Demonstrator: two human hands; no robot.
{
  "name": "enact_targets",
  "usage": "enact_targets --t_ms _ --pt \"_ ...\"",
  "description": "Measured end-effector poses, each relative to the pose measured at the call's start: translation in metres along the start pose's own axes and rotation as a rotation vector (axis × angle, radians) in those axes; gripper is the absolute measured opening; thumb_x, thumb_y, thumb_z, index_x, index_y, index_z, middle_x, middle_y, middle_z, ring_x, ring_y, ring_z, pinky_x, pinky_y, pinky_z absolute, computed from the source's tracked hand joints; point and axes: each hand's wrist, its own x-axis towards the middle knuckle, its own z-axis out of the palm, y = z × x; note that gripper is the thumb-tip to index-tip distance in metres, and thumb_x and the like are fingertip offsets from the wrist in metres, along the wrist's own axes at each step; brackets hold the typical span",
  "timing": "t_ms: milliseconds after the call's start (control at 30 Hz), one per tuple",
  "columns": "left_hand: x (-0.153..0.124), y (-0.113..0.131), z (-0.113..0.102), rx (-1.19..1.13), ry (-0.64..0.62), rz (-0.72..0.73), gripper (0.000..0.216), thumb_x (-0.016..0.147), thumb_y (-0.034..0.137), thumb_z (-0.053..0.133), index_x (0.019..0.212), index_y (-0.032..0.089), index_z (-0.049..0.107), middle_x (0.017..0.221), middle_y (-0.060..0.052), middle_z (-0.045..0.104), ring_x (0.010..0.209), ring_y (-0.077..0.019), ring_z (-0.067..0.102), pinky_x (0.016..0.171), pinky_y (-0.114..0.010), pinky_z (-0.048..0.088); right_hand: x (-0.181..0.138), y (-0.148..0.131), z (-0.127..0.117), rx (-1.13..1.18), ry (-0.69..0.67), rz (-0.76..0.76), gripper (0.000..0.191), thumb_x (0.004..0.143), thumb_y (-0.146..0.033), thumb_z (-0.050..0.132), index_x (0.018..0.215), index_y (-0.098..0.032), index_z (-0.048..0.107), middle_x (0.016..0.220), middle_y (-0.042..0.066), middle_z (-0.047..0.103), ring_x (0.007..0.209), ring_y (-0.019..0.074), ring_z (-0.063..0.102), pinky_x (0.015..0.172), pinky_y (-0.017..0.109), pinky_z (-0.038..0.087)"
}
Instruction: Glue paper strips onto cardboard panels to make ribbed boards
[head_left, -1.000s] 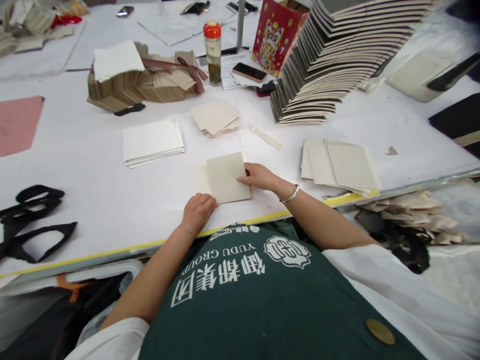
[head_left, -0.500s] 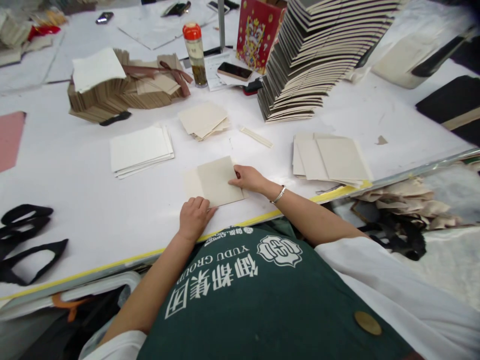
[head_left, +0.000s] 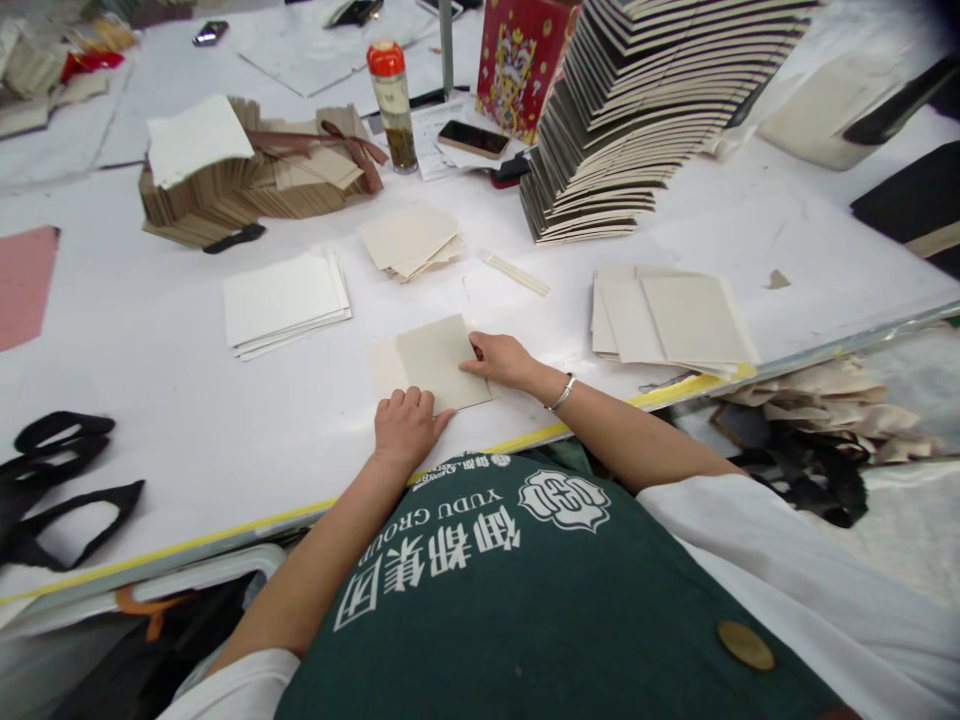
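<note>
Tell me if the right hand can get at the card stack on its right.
Probably yes: only bare table lies between the right hand and that stack, both near the front edge.

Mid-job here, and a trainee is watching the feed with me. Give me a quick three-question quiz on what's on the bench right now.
1. True or false: the right hand touches the right edge of the beige card.
2. Which wrist wears the bracelet? A) left B) right C) neither
3. Fill in: the left hand rests at the card's near ___ corner.

Key: 1 true; 2 B; 3 left.
</note>
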Motion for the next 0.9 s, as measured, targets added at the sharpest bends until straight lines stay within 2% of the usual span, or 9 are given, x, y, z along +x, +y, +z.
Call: enact_targets --t_ms 133,267,567,767,900 --pt "0.006 0.000 -0.001 0.032 -0.036 -0.001 0.050 0.079 0.060 0.035 0.077 0.015 0.057 0.074 -0.011 0.056 0.075 -0.0239 0.050 0.060 -0.033 0.029 -0.002 -0.002 -0.005 -0.022 -0.003 -0.045 0.027 0.077 -0.041 0.052 0.090 -0.017 0.050 0.079 0.004 0.063 0.067 0.0173 0.055 0.055 0.024 0.030" --pt "0.009 0.001 -0.001 0.068 -0.056 0.009 0.052 0.078 0.062 0.035 0.076 0.015 0.057 0.073 -0.010 0.056 0.075 -0.0242 0.050 0.059 -0.032 0.029 0.000 -0.002 -0.007 0.054 0.022 -0.085 0.023 0.077 -0.037 0.053 0.088 -0.017 0.049 0.079 0.003 0.062 0.068 0.0154 0.055 0.056 0.023 0.031" --pt "0.014 0.007 -0.011 0.078 -0.119 0.007 0.046 0.079 0.057 0.041 0.076 0.014 0.057 0.074 -0.011 0.056 0.076 -0.0248 0.051 0.060 -0.033 0.031 0.003 -0.001 -0.001 0.015 0.004 -0.020 0.028 0.077 -0.040 0.052 0.092 -0.017 0.051 0.082 0.005 0.063 0.070 0.0176 0.056 0.055 0.024 0.031" --pt "0.032 0.033 -0.007 -0.004 -0.043 0.165 0.034 0.081 0.045 0.047 0.083 0.013 0.058 0.076 -0.012 0.056 0.079 -0.0271 0.050 0.059 -0.035 0.034 0.001 -0.003 -0.001 -0.028 0.008 -0.001 0.027 0.078 -0.041 0.051 0.091 -0.017 0.050 0.081 0.006 0.064 0.071 0.0186 0.057 0.055 0.025 0.032" --pt "0.037 0.042 0.003 -0.048 -0.047 0.217 0.031 0.085 0.039 0.041 0.080 0.013 0.057 0.072 -0.010 0.055 0.074 -0.0242 0.052 0.055 -0.032 0.035 -0.001 -0.004 0.000 -0.021 0.007 -0.001 0.025 0.079 -0.040 0.050 0.090 -0.018 0.048 0.080 0.005 0.063 0.069 0.0177 0.057 0.055 0.025 0.032"
